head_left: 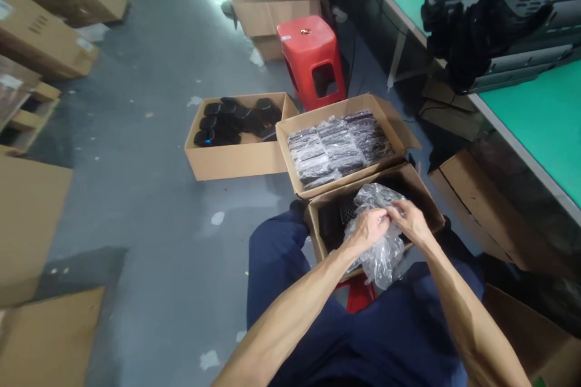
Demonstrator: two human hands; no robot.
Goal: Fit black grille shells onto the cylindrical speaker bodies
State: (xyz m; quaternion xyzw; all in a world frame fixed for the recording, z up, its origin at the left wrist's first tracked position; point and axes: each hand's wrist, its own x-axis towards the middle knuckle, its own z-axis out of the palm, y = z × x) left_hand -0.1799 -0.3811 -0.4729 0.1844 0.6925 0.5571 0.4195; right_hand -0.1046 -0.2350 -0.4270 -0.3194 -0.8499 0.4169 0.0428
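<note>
Both of my hands meet over an open cardboard box (pixel 318 233) between my knees, closed on a crumpled clear plastic bag (pixel 388 260). My left hand (pixel 373 227) pinches the bag from the left, and my right hand (pixel 411 219) pinches it close by on the right. Part of the bag hangs over the box's near edge. Inside that box, dark parts (pixel 333 217) show to the left of the bag, one with a perforated face. Touching its far side is a carton (pixel 290 160) holding rows of plastic-wrapped dark pieces (pixel 338 148).
Farther left, a carton (pixel 240 160) holds several black parts (pixel 220 118). Behind stand a red stool (pixel 308 42) and an open box (pixel 276 12). On the right, a green-topped table (pixel 531 109) bears black perforated housings (pixel 503 18). Large cartons (pixel 49 24) line the left side.
</note>
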